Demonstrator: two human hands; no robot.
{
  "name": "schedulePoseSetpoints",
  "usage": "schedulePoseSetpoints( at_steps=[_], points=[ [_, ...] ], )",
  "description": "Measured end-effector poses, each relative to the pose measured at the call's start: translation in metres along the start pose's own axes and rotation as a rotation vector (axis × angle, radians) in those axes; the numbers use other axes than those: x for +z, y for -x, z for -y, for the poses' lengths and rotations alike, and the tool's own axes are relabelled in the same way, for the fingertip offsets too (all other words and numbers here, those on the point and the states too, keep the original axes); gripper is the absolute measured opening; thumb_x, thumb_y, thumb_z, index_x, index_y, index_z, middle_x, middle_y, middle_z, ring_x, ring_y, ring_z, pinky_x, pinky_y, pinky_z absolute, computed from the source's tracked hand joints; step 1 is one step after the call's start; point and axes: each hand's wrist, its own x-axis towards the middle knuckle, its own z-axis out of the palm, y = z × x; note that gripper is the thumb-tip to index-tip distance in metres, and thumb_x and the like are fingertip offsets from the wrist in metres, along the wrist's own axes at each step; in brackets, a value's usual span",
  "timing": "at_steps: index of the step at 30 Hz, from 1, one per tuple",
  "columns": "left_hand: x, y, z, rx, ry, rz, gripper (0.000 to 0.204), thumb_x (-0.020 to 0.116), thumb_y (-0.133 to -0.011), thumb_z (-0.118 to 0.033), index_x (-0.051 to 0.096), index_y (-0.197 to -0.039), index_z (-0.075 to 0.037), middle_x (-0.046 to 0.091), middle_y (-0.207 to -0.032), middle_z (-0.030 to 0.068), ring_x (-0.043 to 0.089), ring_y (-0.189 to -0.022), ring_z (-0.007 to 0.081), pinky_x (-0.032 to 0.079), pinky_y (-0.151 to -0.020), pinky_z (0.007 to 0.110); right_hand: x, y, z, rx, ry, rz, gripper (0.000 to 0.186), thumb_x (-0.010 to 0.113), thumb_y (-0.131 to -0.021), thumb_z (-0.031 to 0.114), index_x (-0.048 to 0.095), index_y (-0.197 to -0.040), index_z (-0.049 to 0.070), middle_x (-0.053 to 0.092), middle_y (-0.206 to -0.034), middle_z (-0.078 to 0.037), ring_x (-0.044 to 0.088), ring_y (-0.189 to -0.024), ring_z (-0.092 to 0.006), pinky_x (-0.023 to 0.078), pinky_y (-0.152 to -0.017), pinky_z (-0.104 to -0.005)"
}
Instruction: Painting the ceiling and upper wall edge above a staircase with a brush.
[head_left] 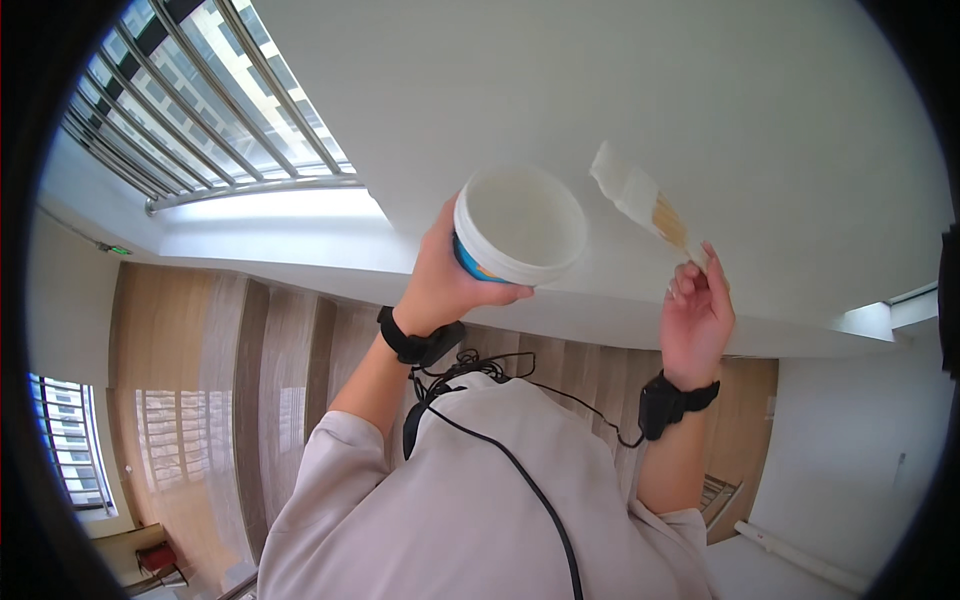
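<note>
Where the tub (500, 262) sits: while the left hand (445, 275) curls about its left side, it rides just ahead of the palm, round mouth facing the view.
Left grip: spread wide round the tub, and holding it, thumb laid along the near side below the rim; the far fingertips are hidden.
Right grip: here's the right hand (695, 320), fingertips drawn in nearly closed, pinching the handle end of the brush (645, 205).
Brush position: it leans up and left out of that pinch, head well beyond the fingers, near the tub yet apart; whether it touches the wall (760, 120), I can't tell.
Tub make: smooth, white, plastic-looking, thick rounded lip, blue and orange on the side, pale within.
Brush make: flat, tan bristles mid-length, white and ragged toward the tip.
Wall finish: pale, smooth, matt.
Window bars (282, 90): shiny round metal, above a white sill (280, 235).
Wrists: black straps (430, 345), boxy units, and a thin black cable (500, 450) trailing over the soft pale shirt (480, 530).
</note>
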Motion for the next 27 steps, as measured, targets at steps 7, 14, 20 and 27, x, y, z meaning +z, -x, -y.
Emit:
schedulePoseSetpoints(
  at_steps=[7,14,20,27],
  points=[
    [-0.028,0.007,0.019,-0.163,0.024,-0.092,0.105,0.102,-0.058,-0.024,0.049,-0.146,-0.003,0.065,-0.134,0.0094,0.062,-0.125,0.0218,0.049,-0.108,0.039,0.023,-0.028,-0.018,-0.392,0.626,0.122,0.025,0.062,-0.106,0.007,0.068,-0.127,-0.006,0.071,-0.092,-0.011,0.065,-0.077,-0.0161,0.054,-0.072,-0.0311],
    [-0.04,0.047,0.028,-0.218,0.025,-0.056,0.115,0.105,-0.055,-0.026,0.046,-0.15,-0.001,0.065,-0.138,0.012,0.062,-0.128,0.0264,0.048,-0.111,0.042,-0.043,-0.019,0.026,-0.783,0.901,-0.299,0.026,0.063,-0.105,0.005,0.068,-0.127,-0.007,0.073,-0.094,-0.013,0.066,-0.079,-0.0167,0.056,-0.075,-0.0319],
    [-0.038,0.063,0.034,-0.255,0.044,-0.076,0.118,0.106,-0.054,-0.028,0.044,-0.151,-0.001,0.062,-0.141,0.0121,0.06,-0.131,0.0261,0.047,-0.112,0.042,-0.038,-0.013,0.017,-1.095,1.217,-0.429,0.022,0.061,-0.103,0.002,0.07,-0.121,-0.006,0.074,-0.099,-0.018,0.069,-0.081,-0.0225,0.058,-0.077,-0.0359],
    [-0.035,0.074,0.027,-0.293,0.055,-0.094,0.114,0.105,-0.055,-0.024,0.046,-0.15,0.0,0.065,-0.138,0.0121,0.062,-0.127,0.0244,0.048,-0.11,0.041,0.019,0.005,-0.09,-1.23,1.462,0.273,0.033,0.066,-0.087,-0.009,0.069,-0.12,-0.005,0.072,-0.103,-0.02,0.069,-0.082,-0.0381,0.059,-0.073,-0.0451]
  ],
)
